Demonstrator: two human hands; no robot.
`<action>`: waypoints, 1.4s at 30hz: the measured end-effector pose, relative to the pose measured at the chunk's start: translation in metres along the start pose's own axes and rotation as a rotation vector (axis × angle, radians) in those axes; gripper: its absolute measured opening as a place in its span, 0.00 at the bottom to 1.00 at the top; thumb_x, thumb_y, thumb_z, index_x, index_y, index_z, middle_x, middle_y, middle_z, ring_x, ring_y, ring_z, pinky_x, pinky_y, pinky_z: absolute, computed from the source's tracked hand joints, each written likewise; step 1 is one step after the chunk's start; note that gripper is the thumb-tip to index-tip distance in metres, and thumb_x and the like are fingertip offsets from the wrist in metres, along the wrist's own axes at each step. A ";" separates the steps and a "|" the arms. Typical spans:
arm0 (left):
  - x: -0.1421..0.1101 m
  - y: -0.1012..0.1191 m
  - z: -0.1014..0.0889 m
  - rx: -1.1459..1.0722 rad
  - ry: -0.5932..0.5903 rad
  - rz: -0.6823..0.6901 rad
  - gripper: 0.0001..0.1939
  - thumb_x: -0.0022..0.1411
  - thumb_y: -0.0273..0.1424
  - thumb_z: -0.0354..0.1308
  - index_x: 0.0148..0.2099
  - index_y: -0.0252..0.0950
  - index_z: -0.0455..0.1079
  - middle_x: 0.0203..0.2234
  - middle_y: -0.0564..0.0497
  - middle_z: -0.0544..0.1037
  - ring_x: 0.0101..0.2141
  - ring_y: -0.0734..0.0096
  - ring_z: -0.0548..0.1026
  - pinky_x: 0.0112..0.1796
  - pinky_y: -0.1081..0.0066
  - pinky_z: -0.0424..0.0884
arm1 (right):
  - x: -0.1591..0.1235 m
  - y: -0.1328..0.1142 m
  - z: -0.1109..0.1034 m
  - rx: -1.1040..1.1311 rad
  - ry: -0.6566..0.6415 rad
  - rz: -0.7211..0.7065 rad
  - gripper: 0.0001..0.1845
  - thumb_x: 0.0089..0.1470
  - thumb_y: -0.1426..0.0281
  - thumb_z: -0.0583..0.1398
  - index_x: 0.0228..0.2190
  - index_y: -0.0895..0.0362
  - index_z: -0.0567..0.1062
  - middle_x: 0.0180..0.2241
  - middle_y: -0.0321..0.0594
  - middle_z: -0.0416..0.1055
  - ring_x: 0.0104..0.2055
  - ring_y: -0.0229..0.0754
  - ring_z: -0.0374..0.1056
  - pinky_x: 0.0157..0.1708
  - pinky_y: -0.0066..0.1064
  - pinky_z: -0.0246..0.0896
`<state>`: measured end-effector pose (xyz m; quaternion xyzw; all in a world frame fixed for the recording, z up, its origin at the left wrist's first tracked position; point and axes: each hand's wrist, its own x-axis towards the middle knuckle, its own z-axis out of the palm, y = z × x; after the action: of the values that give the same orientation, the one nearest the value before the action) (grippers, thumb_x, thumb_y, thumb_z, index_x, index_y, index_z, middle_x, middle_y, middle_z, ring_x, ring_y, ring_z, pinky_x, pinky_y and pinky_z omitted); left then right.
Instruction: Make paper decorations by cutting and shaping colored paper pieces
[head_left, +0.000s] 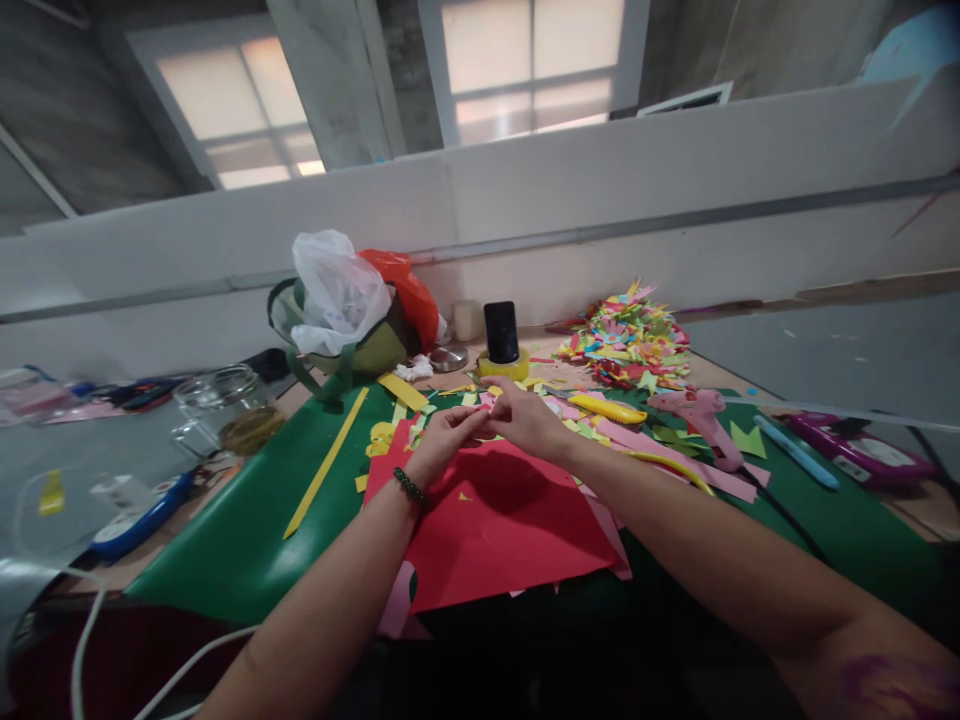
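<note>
My left hand [444, 442], with a dark beaded bracelet [408, 485] at the wrist, meets my right hand [527, 418] above the far edge of a red paper sheet [517, 540]. Both hands have thumb and fingers pinched together at one spot. A tiny reddish bit shows between the fingertips, too small and covered to name. On the red sheet lies a small yellow scrap [465, 497]. Beyond the hands, cut paper pieces in yellow, green and pink are strewn about. A yellow utility knife [609, 407] lies right of my right hand.
A green mat [247, 530] covers the table, bearing a yellow strip [328, 465], a pink glue gun [701, 418] and a light blue stick [796, 453]. Behind stand a phone [501, 332] on a tape roll [504, 369], a paper-cutting pile [630, 340], a bag [371, 352] and a glass jar [217, 400].
</note>
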<state>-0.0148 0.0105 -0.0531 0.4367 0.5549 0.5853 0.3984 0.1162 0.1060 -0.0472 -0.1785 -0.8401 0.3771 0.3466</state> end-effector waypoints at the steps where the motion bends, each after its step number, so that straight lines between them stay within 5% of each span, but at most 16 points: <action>1: 0.000 0.001 -0.001 -0.004 -0.003 -0.007 0.24 0.43 0.48 0.69 0.34 0.33 0.76 0.29 0.46 0.81 0.31 0.66 0.79 0.32 0.73 0.70 | 0.000 0.000 -0.001 0.006 -0.005 -0.002 0.29 0.45 0.76 0.64 0.51 0.56 0.67 0.21 0.28 0.68 0.27 0.37 0.65 0.32 0.29 0.57; 14: -0.002 0.006 -0.007 -0.053 -0.039 -0.078 0.20 0.39 0.39 0.74 0.34 0.34 0.77 0.30 0.47 0.81 0.31 0.68 0.78 0.32 0.73 0.72 | 0.003 0.004 -0.007 0.132 -0.038 0.028 0.26 0.47 0.76 0.59 0.50 0.59 0.65 0.21 0.26 0.67 0.26 0.35 0.65 0.31 0.28 0.59; 23: 0.000 0.005 -0.011 0.070 0.034 -0.090 0.19 0.36 0.40 0.74 0.27 0.32 0.75 0.23 0.48 0.78 0.24 0.72 0.74 0.25 0.74 0.69 | 0.006 0.013 0.003 0.084 -0.062 0.196 0.24 0.48 0.77 0.60 0.48 0.61 0.66 0.22 0.30 0.70 0.24 0.35 0.66 0.24 0.25 0.60; 29: 0.011 0.003 -0.026 0.091 0.380 0.077 0.19 0.39 0.36 0.71 0.34 0.33 0.72 0.23 0.53 0.75 0.24 0.72 0.73 0.23 0.76 0.67 | 0.013 0.042 -0.011 -0.141 0.074 0.297 0.23 0.46 0.75 0.64 0.46 0.55 0.71 0.26 0.34 0.72 0.29 0.40 0.69 0.27 0.28 0.59; 35: 0.016 0.010 -0.041 -0.069 0.696 0.204 0.16 0.49 0.32 0.63 0.40 0.37 0.65 0.27 0.56 0.71 0.23 0.78 0.72 0.24 0.79 0.65 | 0.015 0.044 -0.009 -0.333 0.030 0.309 0.14 0.44 0.72 0.66 0.37 0.55 0.76 0.33 0.39 0.77 0.38 0.45 0.72 0.34 0.29 0.62; 38: 0.016 0.015 -0.051 -0.147 0.796 0.196 0.12 0.53 0.29 0.58 0.40 0.39 0.62 0.27 0.57 0.69 0.22 0.81 0.70 0.24 0.80 0.64 | 0.015 0.033 -0.015 -0.419 0.063 0.285 0.11 0.53 0.68 0.61 0.40 0.55 0.76 0.40 0.42 0.77 0.44 0.46 0.70 0.40 0.31 0.62; 42: 0.010 0.029 -0.064 -0.159 0.814 0.148 0.05 0.59 0.30 0.51 0.39 0.38 0.63 0.24 0.57 0.69 0.21 0.81 0.70 0.24 0.80 0.64 | 0.013 0.013 -0.029 -0.494 0.045 0.242 0.18 0.62 0.69 0.51 0.51 0.59 0.71 0.42 0.47 0.75 0.44 0.45 0.70 0.42 0.33 0.61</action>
<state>-0.0780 -0.0007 -0.0240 0.1765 0.5874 0.7781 0.1359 0.1288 0.1365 -0.0374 -0.3650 -0.8713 0.1952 0.2636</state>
